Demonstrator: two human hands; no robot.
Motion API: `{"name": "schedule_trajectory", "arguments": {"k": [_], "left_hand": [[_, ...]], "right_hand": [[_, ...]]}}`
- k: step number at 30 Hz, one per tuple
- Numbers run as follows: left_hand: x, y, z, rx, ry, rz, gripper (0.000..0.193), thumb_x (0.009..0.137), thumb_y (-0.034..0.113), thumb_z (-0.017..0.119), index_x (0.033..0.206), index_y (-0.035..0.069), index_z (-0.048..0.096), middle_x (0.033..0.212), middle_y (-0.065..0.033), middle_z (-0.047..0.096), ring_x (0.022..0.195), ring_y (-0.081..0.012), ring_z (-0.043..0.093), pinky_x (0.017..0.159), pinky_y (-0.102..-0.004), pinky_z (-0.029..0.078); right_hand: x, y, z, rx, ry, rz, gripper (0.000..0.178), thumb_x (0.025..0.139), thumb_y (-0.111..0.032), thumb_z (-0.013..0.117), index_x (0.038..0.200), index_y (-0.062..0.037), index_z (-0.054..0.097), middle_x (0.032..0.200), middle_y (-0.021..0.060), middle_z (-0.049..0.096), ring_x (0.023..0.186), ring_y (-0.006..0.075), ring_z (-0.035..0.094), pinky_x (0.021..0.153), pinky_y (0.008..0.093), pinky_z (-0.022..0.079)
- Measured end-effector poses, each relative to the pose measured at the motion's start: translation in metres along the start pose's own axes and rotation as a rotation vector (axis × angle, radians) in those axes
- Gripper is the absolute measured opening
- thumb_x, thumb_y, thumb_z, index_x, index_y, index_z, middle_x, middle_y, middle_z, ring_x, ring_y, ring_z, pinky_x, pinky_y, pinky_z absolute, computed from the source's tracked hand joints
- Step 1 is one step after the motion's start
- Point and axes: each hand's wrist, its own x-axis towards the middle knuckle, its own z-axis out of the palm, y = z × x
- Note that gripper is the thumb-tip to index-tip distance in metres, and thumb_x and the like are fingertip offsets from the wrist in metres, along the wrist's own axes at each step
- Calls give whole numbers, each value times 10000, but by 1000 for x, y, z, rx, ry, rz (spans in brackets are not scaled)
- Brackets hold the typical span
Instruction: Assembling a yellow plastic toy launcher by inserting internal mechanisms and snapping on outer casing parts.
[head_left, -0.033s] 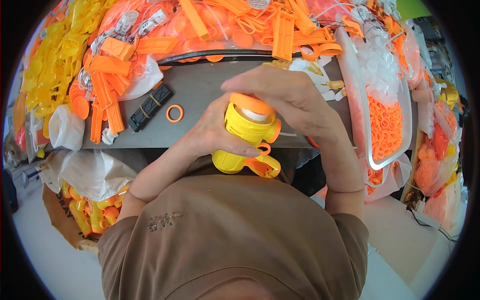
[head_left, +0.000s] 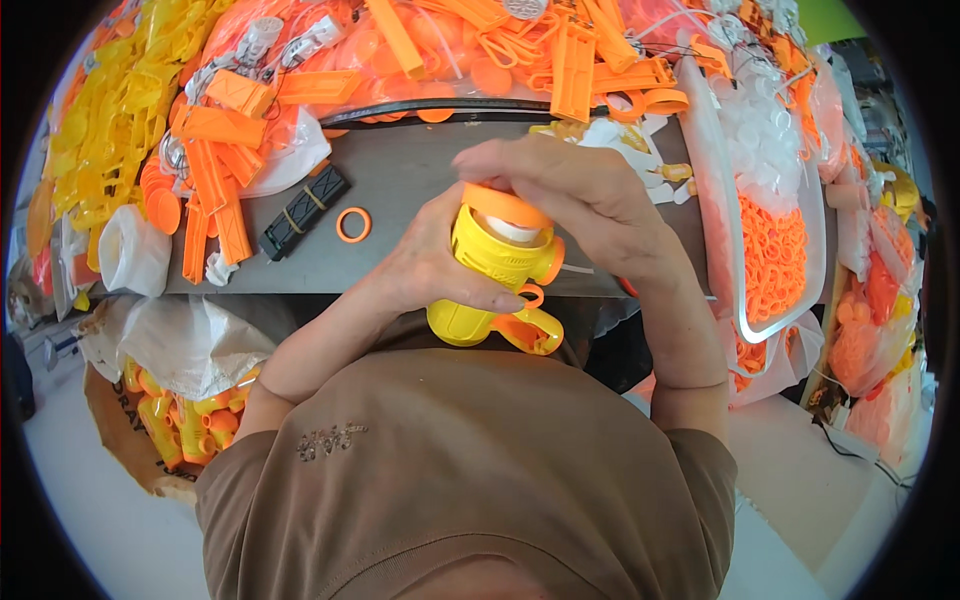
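My left hand (head_left: pixel 425 255) is wrapped round a yellow plastic toy body (head_left: pixel 485 250), its thumb across the near side. An orange ring (head_left: pixel 505 206) sits slightly tilted on the top end, with a white part showing just beneath it. My right hand (head_left: pixel 580 190) arches over that ring, fingers pressed together against its top; part of the grip is hidden behind the hand. From the toy's right side an orange round piece (head_left: pixel 550 262) sticks out. Lower down is a yellow-and-orange looped part (head_left: pixel 530 332). A loose orange ring (head_left: pixel 352 225) lies on the grey table (head_left: pixel 400 160).
A black bar with bands (head_left: pixel 305 212) lies at the left. Orange plastic parts (head_left: pixel 215 165) and yellow parts (head_left: pixel 110 110) heap up behind. A clear bin (head_left: pixel 752 325) with small orange rings stands right. A sack (head_left: pixel 135 440) of yellow-orange bodies is at lower left.
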Motion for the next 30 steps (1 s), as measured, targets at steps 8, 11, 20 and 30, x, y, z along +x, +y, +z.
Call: {"name": "schedule_trajectory", "arguments": {"k": [8, 11, 20, 30], "left_hand": [[-10, 11, 2, 143, 124, 86, 713, 568, 166, 806, 1190, 31, 484, 1061, -77, 589, 991, -175, 566, 868, -328, 452], [-10, 8, 5, 200, 148, 75, 707, 566, 170, 806, 1185, 36, 493, 1053, -78, 592, 991, -178, 566, 867, -325, 450], [-13, 6, 11, 257, 179, -37, 796, 562, 200, 807, 1246, 12, 447, 1096, -105, 582, 1024, -195, 562, 891, -322, 442], [-13, -25, 2, 73, 17, -24, 975, 521, 203, 809, 1350, 15, 333, 1198, -108, 506, 1142, -207, 483, 986, -339, 374]], "right_hand": [[-16, 19, 20, -72, 78, -52, 490, 945, -387, 438, 1205, 14, 544, 1307, 184, 473, 1193, 295, 463, 989, 377, 362], [-21, 18, 27, 1, 128, 21, 535, 943, -429, 420, 1236, 2, 535, 1312, 191, 468, 1213, 311, 450, 1011, 382, 342], [-21, 9, 19, -257, 44, 21, 384, 865, -183, 563, 1194, 15, 571, 1249, 188, 517, 1119, 304, 533, 928, 357, 428], [-26, 44, 13, 528, -169, 49, 457, 753, -128, 650, 1145, 91, 570, 1234, 181, 496, 1159, 275, 481, 985, 373, 376]]}}
